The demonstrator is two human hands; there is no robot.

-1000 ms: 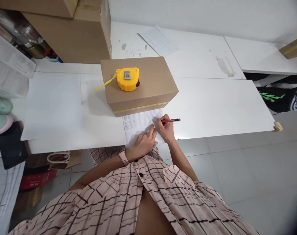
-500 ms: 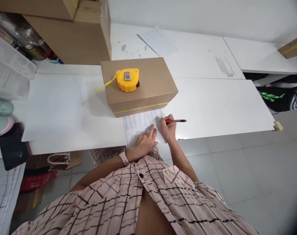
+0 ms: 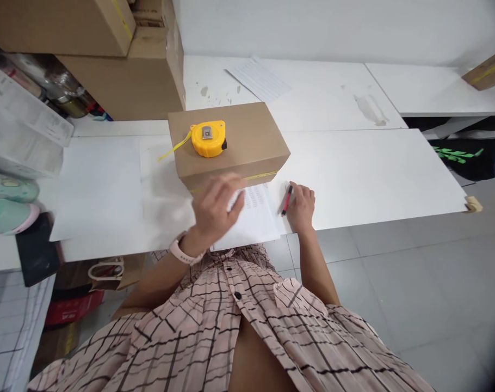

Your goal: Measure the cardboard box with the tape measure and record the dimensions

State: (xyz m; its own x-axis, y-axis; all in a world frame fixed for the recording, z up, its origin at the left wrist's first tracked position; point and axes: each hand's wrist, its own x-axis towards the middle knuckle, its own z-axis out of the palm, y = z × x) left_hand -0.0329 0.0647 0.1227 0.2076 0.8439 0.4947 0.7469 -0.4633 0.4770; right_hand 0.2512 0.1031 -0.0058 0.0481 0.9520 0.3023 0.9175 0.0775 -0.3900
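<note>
My left hand (image 3: 217, 209), blurred by motion, is lifted over the paper in front of the cardboard box (image 3: 247, 130). Its thumb stands apart from the bent fingers, and nothing shows in it. My right hand (image 3: 303, 207) is low at the table's front edge, with curled fingers against a red and black pen (image 3: 287, 200). The pen lies along the thumb side of that hand, close to the tabletop. Rows of handwriting cover the top of the sheet of paper (image 3: 255, 220), which is partly hidden by my left hand. On the box rests a yellow tape measure (image 3: 209, 140).
Large cardboard boxes (image 3: 125, 87) are stacked at the back left. A blank white sheet (image 3: 100, 185) and a dark phone (image 3: 37, 247) lie on the left. Another written sheet (image 3: 258, 78) is behind the box. The white table (image 3: 365, 179) stretches rightward.
My left hand has risen off the paper and moved up and left toward the box. My right hand has shifted right, away from the writing, and the pen has turned from sideways to nearly lengthwise.
</note>
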